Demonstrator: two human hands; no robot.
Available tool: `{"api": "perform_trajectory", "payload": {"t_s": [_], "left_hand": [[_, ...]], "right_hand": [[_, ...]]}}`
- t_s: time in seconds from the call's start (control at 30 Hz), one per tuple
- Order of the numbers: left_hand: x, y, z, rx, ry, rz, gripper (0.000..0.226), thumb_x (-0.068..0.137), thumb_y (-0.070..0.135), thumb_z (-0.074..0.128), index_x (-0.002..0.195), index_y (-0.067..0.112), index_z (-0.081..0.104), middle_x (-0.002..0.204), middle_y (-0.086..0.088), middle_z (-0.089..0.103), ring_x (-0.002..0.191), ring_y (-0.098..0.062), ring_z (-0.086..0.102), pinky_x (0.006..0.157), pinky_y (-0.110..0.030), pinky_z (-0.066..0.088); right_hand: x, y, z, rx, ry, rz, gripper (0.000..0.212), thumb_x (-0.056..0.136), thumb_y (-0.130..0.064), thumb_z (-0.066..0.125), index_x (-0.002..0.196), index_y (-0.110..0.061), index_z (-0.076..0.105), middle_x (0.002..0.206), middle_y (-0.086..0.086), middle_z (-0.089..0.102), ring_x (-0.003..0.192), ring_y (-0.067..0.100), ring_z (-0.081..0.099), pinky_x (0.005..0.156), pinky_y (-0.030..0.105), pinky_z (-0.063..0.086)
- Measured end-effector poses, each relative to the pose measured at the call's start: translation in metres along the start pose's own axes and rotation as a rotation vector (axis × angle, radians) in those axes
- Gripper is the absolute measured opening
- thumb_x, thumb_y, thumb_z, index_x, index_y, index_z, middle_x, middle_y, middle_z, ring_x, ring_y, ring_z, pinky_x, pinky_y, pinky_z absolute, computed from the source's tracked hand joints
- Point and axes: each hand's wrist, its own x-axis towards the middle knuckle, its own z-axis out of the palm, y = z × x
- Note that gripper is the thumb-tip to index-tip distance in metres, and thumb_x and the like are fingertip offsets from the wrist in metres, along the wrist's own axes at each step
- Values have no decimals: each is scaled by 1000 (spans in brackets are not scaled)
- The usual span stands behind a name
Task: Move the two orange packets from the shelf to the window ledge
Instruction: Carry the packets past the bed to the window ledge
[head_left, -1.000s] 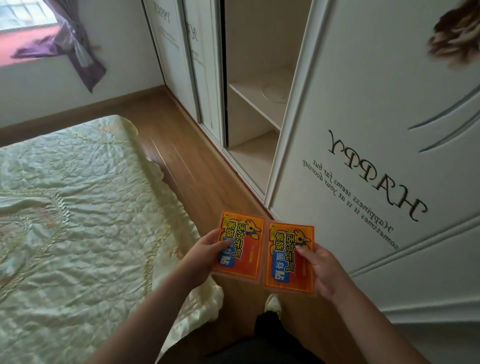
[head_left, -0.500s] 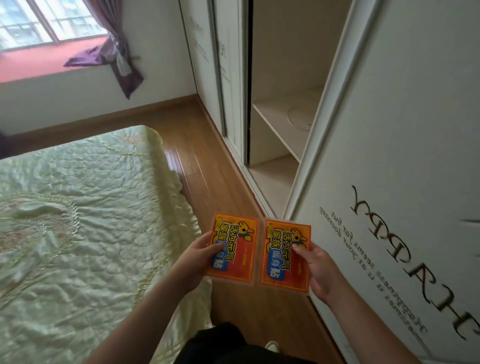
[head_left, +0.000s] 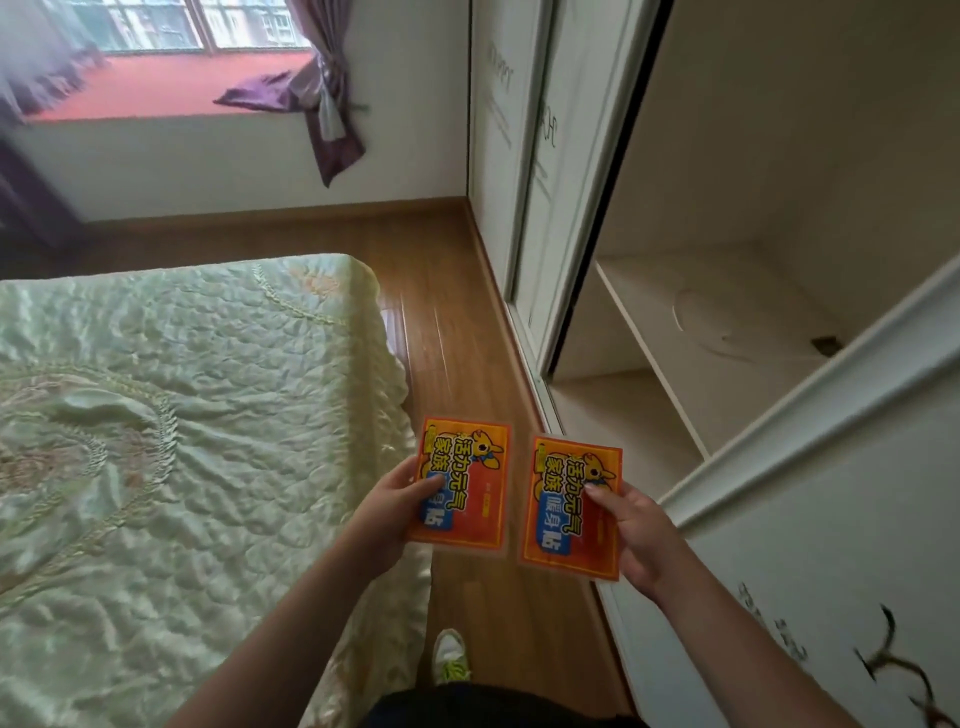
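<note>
1. Now two orange packets are in view, and each one is held by its own hand, above the wooden floor (head_left: 457, 332) between the bed and the wardrobe.
2. One is the left packet (head_left: 470, 486), held in the left hand (head_left: 392, 506): the thumb lies on the printed face near the left edge, and the other fingers are closed behind it, hidden from the camera.
3. One is the right packet (head_left: 563, 512), held in the right hand (head_left: 641, 532): the thumb presses on the printed face near the right edge, and the other fingers are curled behind the packet.
4. Both packets are upright with the printed side to the camera; they stand side by side with a narrow gap and do not touch.
5. One bed (head_left: 171, 431) with a pale green quilted cover fills the left side.
6. One wardrobe (head_left: 550, 171) stands on the right with its door slid open; inside, one shelf (head_left: 737, 332) is visible and nothing orange lies on it.
7. One window ledge (head_left: 156, 91) with a red top is far ahead, well apart from the packets, and one purple curtain (head_left: 324, 111) hangs over its right end.
8. One white shoe (head_left: 451, 657) shows on the floor below the packets.
</note>
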Motion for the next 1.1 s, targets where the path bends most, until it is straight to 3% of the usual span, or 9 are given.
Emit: {"api": "perform_trajectory", "payload": {"t_s": [0.2,0.7,0.87,1.0,1.1], "left_hand": [[59,53,-15,-17,37,31,28,90,2,58,114,14,61,91,-8,77,73,-23,74,56,-35,60],[250,167,7,-30,174,42,25,90,4,58,113,13,61,95,-11,76,77,-26,74,63,-39,62],[298,204,19,-58,222,66,24,90,3,58,110,15,62,94,-10,76,77,-26,73,65,-41,62],[332,229,20,-66,238,71,26,89,3,59,113,14,61,99,-14,75,79,-28,73,66,-42,61],[360,245,12,-74,259,68,26,90,2,58,113,14,61,99,-14,75,79,-28,73,64,-41,62]], "right_hand": [[65,-52,36,-61,-36,-12,17,95,-8,52,109,-10,62,85,11,77,74,26,74,59,39,58],[278,-192,75,-91,-128,20,18,94,-5,55,111,-9,60,88,12,77,79,26,73,59,40,59],[339,-244,88,-144,-167,44,23,93,-8,57,116,-8,59,105,19,72,95,35,69,72,48,58],[377,-270,101,-138,-189,55,18,93,-8,56,111,-9,61,97,15,75,88,31,71,66,44,58],[407,-281,114,-156,-195,66,22,93,-8,57,115,-6,60,98,16,75,88,33,71,70,46,58]]}}
